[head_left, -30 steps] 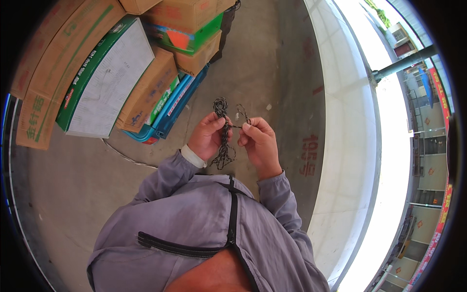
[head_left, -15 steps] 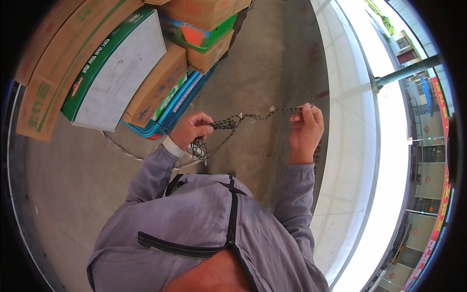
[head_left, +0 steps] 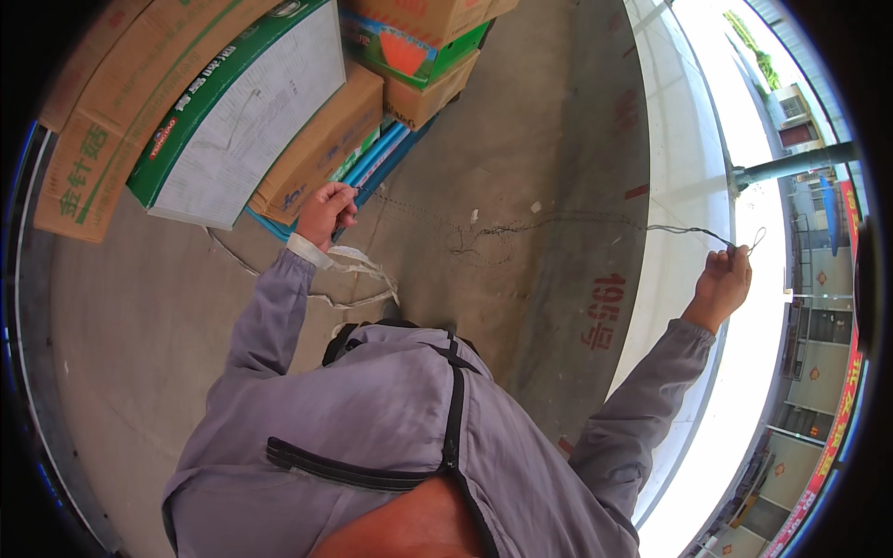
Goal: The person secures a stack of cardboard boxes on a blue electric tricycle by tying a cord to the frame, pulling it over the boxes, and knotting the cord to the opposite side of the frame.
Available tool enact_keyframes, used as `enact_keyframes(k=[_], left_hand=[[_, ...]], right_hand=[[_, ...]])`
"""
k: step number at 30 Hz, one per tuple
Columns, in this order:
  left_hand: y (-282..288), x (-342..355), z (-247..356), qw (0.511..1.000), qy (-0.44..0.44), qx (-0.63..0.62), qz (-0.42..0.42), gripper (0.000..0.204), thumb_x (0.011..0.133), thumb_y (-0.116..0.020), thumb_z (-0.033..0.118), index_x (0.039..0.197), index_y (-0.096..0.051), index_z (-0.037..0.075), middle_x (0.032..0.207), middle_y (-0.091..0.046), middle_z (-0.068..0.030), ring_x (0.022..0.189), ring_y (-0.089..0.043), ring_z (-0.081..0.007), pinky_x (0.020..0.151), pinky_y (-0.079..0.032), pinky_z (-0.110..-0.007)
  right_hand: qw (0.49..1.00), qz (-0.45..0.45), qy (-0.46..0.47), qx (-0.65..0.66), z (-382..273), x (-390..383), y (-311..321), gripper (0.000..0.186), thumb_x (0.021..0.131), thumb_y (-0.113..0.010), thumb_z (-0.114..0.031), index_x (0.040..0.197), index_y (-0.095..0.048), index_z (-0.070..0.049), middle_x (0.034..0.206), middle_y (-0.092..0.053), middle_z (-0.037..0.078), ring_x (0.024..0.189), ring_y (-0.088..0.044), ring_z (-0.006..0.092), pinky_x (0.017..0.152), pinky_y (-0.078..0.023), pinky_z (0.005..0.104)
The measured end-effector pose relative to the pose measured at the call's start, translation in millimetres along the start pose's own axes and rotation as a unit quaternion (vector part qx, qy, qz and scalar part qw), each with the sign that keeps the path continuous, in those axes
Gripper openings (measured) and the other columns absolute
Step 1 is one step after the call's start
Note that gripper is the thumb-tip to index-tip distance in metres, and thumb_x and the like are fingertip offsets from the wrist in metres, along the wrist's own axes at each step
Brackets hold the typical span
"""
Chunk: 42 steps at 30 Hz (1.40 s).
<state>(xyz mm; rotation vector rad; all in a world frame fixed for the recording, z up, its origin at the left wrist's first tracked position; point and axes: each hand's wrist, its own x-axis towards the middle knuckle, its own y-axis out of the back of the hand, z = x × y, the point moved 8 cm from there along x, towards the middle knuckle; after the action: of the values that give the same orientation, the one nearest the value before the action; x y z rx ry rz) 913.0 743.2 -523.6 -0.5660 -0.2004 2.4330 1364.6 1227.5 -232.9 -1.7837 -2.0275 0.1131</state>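
A thin black-and-pale cord [head_left: 688, 230] runs through the air between my two hands, blurred and loosely tangled midway. My left hand [head_left: 326, 212] pinches one end of it between thumb and fingers, close to the lowest cardboard boxes. Far out to the right, the fingers of my right hand [head_left: 724, 284] are closed on the other part, and a small loop sticks out past the fingertips. Both arms are spread wide. A white band circles my left wrist.
Cardboard boxes [head_left: 316, 139] are stacked at the upper left, one a large green-and-white box [head_left: 256, 107], with a blue frame [head_left: 381, 153] beneath. A white strap [head_left: 358, 299] lies on the concrete floor near my left forearm. A pale ledge [head_left: 684, 177] runs along the right.
My hands have pulled far apart, the right one outward to the right, the left one slightly up and left. The bunched cord has come out of my left hand and stretched between them.
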Motion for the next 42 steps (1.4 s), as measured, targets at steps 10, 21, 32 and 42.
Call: enact_keyframes(k=[10,21,32,42], left_hand=[[-75.4,11.6,13.5,0.992,0.029,-0.109,-0.063,0.016,0.1,-0.057,0.015,0.109,-0.061,0.002,0.084,-0.067,-0.0056,0.065,-0.064,-0.0145,0.065,-0.054,-0.03],[-237.9,33.9,8.0,0.988,0.031,0.11,-0.106,0.019,0.097,-0.059,0.013,0.111,-0.063,0.0,0.081,-0.065,-0.0043,0.063,-0.06,-0.0102,0.061,-0.05,-0.024],[-323.4,102.8,-36.2,0.985,0.042,0.144,-0.087,0.015,0.098,-0.058,0.01,0.106,-0.062,-0.001,0.081,-0.063,-0.0048,0.066,-0.061,-0.0114,0.061,-0.05,-0.026],[-295.0,216.7,-43.1,0.995,0.028,0.088,-0.039,0.013,0.098,-0.06,0.012,0.104,-0.062,0.001,0.081,-0.064,-0.0049,0.065,-0.06,-0.0121,0.061,-0.051,-0.027]], right_hand=[[0.998,-0.006,0.033,-0.053,26.6,100.2,56.4,0.014,0.099,-0.059,-0.006,0.102,-0.057,0.007,0.101,-0.068,0.019,0.096,-0.07,0.0304,0.085,-0.059,0.0367],[0.839,-0.064,0.238,-0.486,91.2,135.5,-1.1,0.046,0.093,-0.067,-0.012,0.136,-0.054,-0.001,0.129,-0.057,0.016,0.115,-0.06,0.027,0.094,-0.05,0.0385],[0.702,-0.594,-0.39,-0.042,338.6,-85.1,-150.4,0.032,0.095,-0.066,-0.014,0.121,-0.06,0.003,0.093,-0.068,0.006,0.091,-0.064,0.0181,0.086,-0.049,0.0278],[0.721,-0.544,-0.427,-0.027,427.1,-59.5,-218.0,0.016,0.089,-0.069,-0.01,0.101,-0.067,0.001,0.072,-0.06,0.001,0.063,-0.056,0.0071,0.056,-0.044,0.0245]])
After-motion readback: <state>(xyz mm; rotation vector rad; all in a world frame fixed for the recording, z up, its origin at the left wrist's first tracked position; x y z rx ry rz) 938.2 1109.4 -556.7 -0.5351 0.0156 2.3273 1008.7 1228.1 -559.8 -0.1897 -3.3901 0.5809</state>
